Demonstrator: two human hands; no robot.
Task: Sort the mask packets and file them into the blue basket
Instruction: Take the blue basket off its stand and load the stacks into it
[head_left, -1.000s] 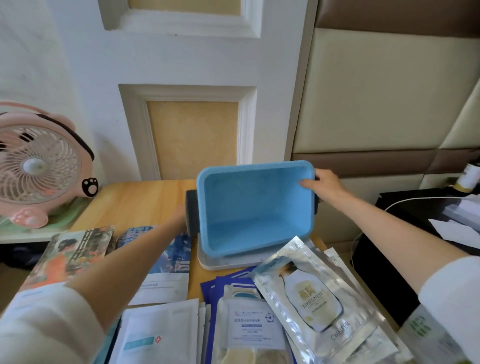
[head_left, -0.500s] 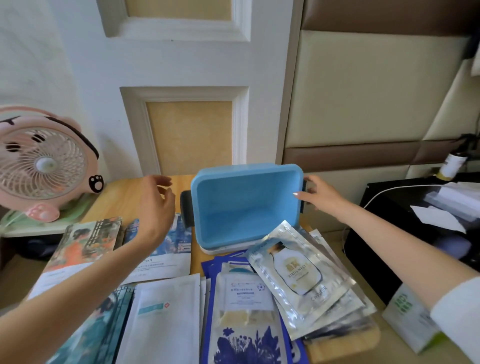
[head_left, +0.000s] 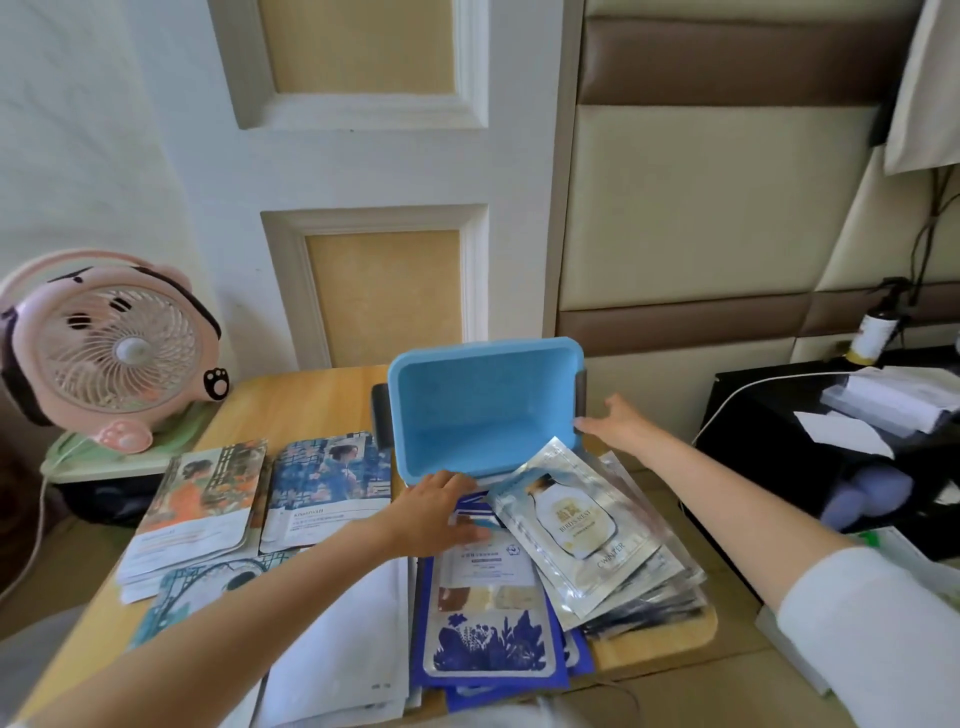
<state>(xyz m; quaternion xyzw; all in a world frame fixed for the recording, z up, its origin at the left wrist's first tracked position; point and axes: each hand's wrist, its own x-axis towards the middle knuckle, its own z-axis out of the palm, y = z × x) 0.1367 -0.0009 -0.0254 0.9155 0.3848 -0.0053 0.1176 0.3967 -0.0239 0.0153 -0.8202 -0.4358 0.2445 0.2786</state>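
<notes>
Blue basket (head_left: 483, 400) on its side at 12 o'clock, nothing inside. Left hand (head_left: 441, 512) flat, fingers straight, on blue packets (head_left: 488, 649) at 6: choosing first pile. Right hand (head_left: 621, 423), fingers straight, at basket's 3 o'clock. Next: grip pile, slide in.

The left hand (head_left: 441, 512) is no longer raised at the left side of the blue basket (head_left: 483, 405); it now lies flat on the blue packets (head_left: 488, 639) mid-table. The right hand (head_left: 618, 423) has left the basket's right rim, its fingers spread just beside it.
</notes>
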